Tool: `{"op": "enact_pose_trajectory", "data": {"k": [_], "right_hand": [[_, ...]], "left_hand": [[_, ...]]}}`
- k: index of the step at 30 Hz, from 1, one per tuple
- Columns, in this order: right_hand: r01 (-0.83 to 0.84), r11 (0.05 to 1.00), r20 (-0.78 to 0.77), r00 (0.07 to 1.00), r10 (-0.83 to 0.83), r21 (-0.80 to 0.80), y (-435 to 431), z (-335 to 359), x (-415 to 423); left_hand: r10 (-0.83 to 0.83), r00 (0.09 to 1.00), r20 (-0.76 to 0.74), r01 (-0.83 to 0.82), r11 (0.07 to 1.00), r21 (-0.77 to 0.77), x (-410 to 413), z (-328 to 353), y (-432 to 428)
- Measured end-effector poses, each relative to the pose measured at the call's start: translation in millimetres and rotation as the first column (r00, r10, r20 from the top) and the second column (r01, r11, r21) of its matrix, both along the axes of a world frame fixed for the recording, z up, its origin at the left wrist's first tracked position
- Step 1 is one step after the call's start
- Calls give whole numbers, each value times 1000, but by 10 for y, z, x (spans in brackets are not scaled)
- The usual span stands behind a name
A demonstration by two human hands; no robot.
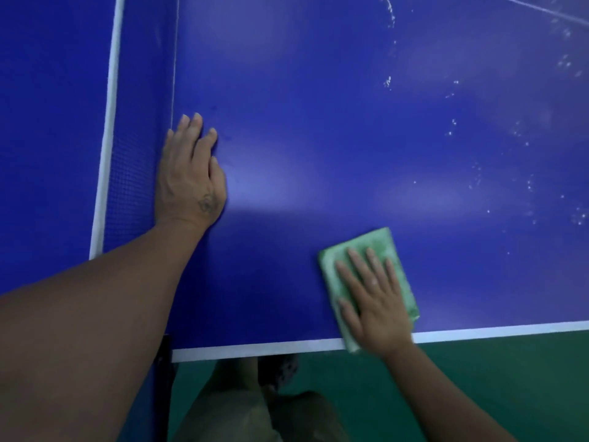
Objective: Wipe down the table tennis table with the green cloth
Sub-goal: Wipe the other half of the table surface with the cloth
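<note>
The right hand (379, 301) pressed the green cloth (379, 242) onto the worktop (302, 138) with straight fingers (358, 263) to wipe, the left hand (191, 173) resting open beside the net (127, 186) for support

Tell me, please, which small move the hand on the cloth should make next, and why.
Probably slide the cloth from the edge of the table toward the white specks: the right hand presses it flat there, and the specks lie farther right.
</note>
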State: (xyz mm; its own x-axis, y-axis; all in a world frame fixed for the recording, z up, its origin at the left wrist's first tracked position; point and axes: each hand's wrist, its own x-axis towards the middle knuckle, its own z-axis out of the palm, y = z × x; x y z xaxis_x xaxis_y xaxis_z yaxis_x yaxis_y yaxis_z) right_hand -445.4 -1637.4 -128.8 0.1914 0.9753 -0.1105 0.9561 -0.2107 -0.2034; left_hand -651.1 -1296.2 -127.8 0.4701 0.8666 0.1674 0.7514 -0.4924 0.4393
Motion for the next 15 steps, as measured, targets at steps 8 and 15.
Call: {"op": "enact_pose_trajectory", "data": {"k": [8,15], "right_hand": [[405,914,60,912,-405,9,815,-3,785],[154,984,-2,988,-154,87,177,-67,99]], "left_hand": [[-11,995,-95,10,1000,-10,20,51,-6],[144,962,-233,-157,987,-40,441,51,-237]]}}
